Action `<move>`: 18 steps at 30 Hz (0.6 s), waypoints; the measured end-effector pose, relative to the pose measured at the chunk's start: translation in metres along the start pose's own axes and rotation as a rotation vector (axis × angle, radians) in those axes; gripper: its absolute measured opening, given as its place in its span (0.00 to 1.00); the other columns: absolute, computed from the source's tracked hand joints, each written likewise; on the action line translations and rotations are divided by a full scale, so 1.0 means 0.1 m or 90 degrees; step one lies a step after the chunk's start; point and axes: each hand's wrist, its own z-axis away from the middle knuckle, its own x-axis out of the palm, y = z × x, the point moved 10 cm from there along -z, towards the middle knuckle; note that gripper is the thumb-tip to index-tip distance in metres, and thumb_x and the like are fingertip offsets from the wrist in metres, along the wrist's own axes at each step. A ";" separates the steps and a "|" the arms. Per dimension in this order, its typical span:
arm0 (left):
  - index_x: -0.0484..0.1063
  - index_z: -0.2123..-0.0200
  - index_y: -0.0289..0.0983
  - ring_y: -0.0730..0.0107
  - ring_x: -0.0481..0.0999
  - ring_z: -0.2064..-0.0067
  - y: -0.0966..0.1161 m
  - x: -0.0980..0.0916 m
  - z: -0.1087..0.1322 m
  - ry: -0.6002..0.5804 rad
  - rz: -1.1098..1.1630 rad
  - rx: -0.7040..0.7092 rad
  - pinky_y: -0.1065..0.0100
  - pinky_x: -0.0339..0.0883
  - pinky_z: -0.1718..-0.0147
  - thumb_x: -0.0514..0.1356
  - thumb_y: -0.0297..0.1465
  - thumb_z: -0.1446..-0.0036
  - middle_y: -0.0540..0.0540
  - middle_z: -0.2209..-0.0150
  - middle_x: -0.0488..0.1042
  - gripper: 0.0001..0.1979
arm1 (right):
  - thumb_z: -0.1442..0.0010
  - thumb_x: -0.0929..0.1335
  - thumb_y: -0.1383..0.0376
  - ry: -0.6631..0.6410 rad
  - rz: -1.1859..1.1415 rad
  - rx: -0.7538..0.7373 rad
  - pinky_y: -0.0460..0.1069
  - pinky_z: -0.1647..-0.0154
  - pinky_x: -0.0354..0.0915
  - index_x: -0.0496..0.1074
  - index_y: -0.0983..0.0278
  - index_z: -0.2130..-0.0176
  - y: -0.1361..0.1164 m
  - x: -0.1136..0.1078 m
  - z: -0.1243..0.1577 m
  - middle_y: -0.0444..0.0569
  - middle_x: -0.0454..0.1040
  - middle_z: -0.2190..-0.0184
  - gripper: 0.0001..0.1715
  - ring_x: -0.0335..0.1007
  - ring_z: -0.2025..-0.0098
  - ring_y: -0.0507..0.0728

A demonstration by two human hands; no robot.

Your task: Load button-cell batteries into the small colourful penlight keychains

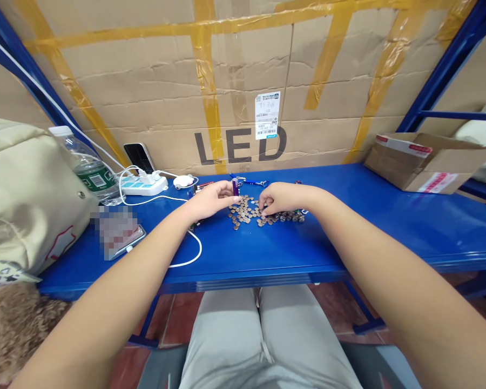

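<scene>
My left hand point(216, 199) is closed around a small purple cylinder-like piece point(235, 188), held upright between thumb and fingers. Below and to its right, several small round metal discs point(243, 210), like coins or button cells, lie spread on the blue shelf top point(243, 248). My right hand point(277, 197) bends down over the right side of these discs, its fingertips pinched together at them; whatever is between them is too small to make out. Beside it sits a cluster of small dark metallic parts point(295, 217). Partly hidden behind my left hand are red and dark small pieces point(200, 188).
Blue slim pieces with metal clips point(251, 181) lie behind the discs. On the left are a power strip point(143, 185) with white cables, a water bottle point(93, 173), a phone point(140, 156) and a beige bag point(24, 189). An open carton point(421, 162) stands right; a large cardboard box point(146, 81) walls the back.
</scene>
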 end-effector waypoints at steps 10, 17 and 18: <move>0.70 0.65 0.37 0.64 0.76 0.58 0.09 -0.04 -0.01 0.031 -0.317 0.052 0.62 0.67 0.56 0.61 0.35 0.46 0.46 0.61 0.77 0.08 | 0.46 0.69 0.59 0.176 -0.097 -0.041 0.47 0.72 0.55 0.76 0.64 0.63 -0.06 -0.32 0.07 0.43 0.69 0.76 0.13 0.60 0.74 0.50; 0.71 0.63 0.38 0.64 0.76 0.58 0.18 -0.01 0.00 0.027 -0.371 0.101 0.65 0.67 0.57 0.62 0.33 0.45 0.47 0.61 0.78 0.07 | 0.45 0.70 0.59 0.337 -0.200 -0.155 0.47 0.72 0.52 0.75 0.65 0.63 -0.28 -0.48 0.11 0.37 0.58 0.80 0.13 0.53 0.76 0.48; 0.71 0.63 0.38 0.64 0.76 0.58 0.18 -0.01 0.01 0.026 -0.374 0.103 0.65 0.67 0.57 0.61 0.33 0.45 0.47 0.61 0.78 0.07 | 0.45 0.70 0.60 0.339 -0.198 -0.162 0.46 0.72 0.52 0.75 0.65 0.63 -0.30 -0.47 0.11 0.37 0.58 0.80 0.12 0.53 0.76 0.48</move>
